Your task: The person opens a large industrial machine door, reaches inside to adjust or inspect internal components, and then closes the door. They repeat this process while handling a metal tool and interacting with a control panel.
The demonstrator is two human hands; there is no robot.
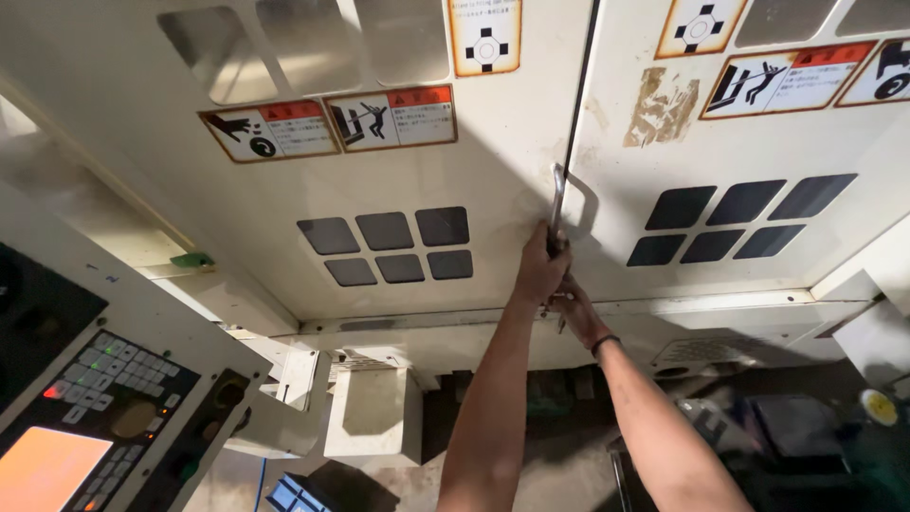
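Observation:
My left hand [541, 270] is closed around the lower end of a metal door handle [557, 194] on the left cream machine door [398, 161], right by the dark seam between the two doors. My right hand [573, 311] reaches in just below it, near the bottom edge of the doors; it seems to grip a small metal part, mostly hidden behind the left hand. A dark band sits on my right wrist. The right door [739, 142] meets the left one at the seam.
Both doors carry warning stickers and dark square window patches [386, 245]. A control panel [90, 408] with a keypad and an orange-lit screen stands at lower left. Cream machine housing blocks [372, 412] sit below the doors. Dark clutter fills the lower right.

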